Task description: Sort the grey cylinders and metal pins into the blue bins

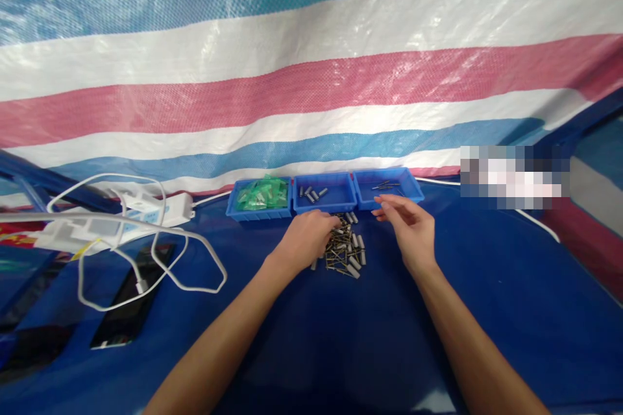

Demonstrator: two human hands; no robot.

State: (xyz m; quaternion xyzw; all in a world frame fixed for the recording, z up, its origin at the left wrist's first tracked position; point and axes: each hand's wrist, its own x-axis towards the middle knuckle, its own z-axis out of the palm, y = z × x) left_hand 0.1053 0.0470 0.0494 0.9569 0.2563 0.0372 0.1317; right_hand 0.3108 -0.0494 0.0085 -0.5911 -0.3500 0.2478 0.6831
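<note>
My left hand [310, 238] reaches over the left side of a mixed pile of thin dark metal pins or screws [339, 248] and small grey cylinders [354, 263]. Its fingers curl down into the pile, and whatever they pinch is hidden. Just in front of the right blue bin [411, 189], my right hand [407, 224] hovers with its fingers loosely bent and slightly apart; no object shows in it. Several thin metal pieces [386, 185] lie inside that bin. The middle blue bin [339, 196] holds several grey cylinders [314, 194].
The left blue bin [257, 214] is filled with small green plastic packets [265, 193]. Further left, a white power strip [168, 210], looping white cables [214, 269] and a black phone [127, 305] lie on the blue table [350, 343]. A striped tarp [302, 97] hangs behind.
</note>
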